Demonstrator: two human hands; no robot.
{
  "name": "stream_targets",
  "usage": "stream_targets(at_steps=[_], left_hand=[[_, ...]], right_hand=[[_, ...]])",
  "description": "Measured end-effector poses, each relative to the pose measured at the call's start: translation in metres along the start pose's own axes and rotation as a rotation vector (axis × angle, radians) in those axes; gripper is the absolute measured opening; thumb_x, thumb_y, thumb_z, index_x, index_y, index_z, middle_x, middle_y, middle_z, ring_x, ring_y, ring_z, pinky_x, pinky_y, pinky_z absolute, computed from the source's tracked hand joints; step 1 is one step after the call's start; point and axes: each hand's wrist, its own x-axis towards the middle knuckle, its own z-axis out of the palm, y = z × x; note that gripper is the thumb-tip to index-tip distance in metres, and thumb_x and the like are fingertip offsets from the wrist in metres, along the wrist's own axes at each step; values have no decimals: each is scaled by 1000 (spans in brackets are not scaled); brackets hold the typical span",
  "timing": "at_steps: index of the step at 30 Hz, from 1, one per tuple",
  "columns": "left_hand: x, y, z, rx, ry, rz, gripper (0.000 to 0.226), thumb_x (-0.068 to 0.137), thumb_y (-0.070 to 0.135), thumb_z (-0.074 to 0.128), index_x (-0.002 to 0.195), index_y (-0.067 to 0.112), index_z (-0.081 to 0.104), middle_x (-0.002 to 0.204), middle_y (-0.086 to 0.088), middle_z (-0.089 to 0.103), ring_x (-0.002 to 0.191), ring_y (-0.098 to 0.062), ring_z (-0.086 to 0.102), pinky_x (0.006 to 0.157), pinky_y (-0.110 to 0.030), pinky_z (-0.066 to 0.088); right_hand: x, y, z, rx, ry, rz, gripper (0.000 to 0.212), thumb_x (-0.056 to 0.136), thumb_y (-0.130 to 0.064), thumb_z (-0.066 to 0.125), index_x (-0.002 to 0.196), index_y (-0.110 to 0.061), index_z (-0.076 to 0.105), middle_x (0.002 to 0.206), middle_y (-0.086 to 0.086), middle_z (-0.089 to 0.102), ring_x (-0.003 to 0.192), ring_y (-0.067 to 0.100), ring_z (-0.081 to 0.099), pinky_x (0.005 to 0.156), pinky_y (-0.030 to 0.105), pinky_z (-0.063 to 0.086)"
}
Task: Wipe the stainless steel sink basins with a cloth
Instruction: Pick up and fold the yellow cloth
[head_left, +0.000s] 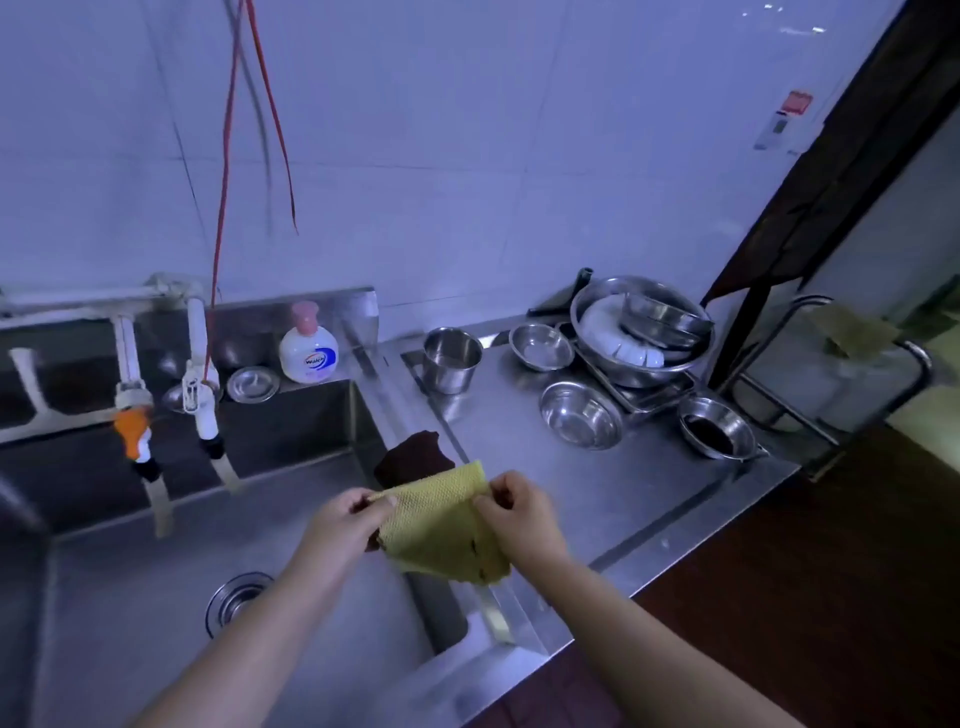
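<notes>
Two taps (171, 410) are mounted at the left above the sink (156, 571), with a soap bottle (308, 349) on its back ledge. A yellow cloth (441, 525) is held stretched above the sink's right rim, pinched at one corner by the left hand (345, 525) and at the other by the right hand (519, 512). Steel bowls (581, 414) are set on the counter (649, 493) to the right
</notes>
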Motion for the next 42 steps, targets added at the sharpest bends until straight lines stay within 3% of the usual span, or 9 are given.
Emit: stream_targets(at_steps=[7,11,16,20,26,29,32,37,42], left_hand=[[42,-2,12,-33,164,-11,7,86,14,66,84,8,66,71,-5,61,68,-19,55,69,-33,44],[80,0,5,19,240,4,7,85,17,67,78,15,65,63,5,59,59,-12,52,55,-24,39],[142,12,-6,48,261,23,12,82,15,70,72,21,66,65,4,61,61,-11,54,56,-17,41],[201,27,-17,79,310,59,9,79,17,73,73,23,70,58,3,60,48,-6,49,50,-16,39],[271,28,-20,27,347,83,12,79,11,71,88,19,72,66,3,68,58,-12,61,63,-26,52],[284,4,-14,40,319,84,22,79,8,71,99,18,71,84,9,69,75,-1,63,71,-13,47],[281,-24,-5,14,279,-4,14,82,12,68,92,22,71,84,15,67,77,8,60,65,-4,43],[275,-54,3,67,277,-131,11,81,14,69,76,24,69,78,8,69,75,-4,62,65,-17,46],[289,-38,1,-81,317,-95,18,80,6,68,72,22,68,77,3,68,77,-16,63,74,-29,52]], right_hand=[[72,8,9,81,-200,-51,19,77,-11,65,70,-25,55,69,-8,54,62,6,49,54,15,39],[115,3,29,158,-310,2,9,81,-20,68,79,-20,60,72,-3,57,63,8,54,50,14,45],[181,-12,54,69,-247,5,20,78,-19,71,64,-22,58,58,-11,51,54,6,47,50,16,41],[240,-41,73,77,-235,-1,14,80,-14,68,73,-23,60,62,-2,58,47,2,50,47,15,42],[305,-57,103,207,-197,-9,19,84,2,57,94,-14,61,86,7,68,72,14,64,67,19,55],[316,-40,115,348,-226,65,24,86,8,46,93,-9,62,85,9,66,76,17,63,74,25,55],[316,-16,125,372,-201,172,16,90,-4,51,79,-9,63,75,3,62,70,15,59,62,25,54],[314,10,136,9,-163,173,14,76,-8,65,68,-18,59,66,-4,61,64,12,56,65,32,50],[323,-7,141,107,-202,151,18,77,0,62,76,-19,61,69,-1,58,64,15,54,61,28,49]])
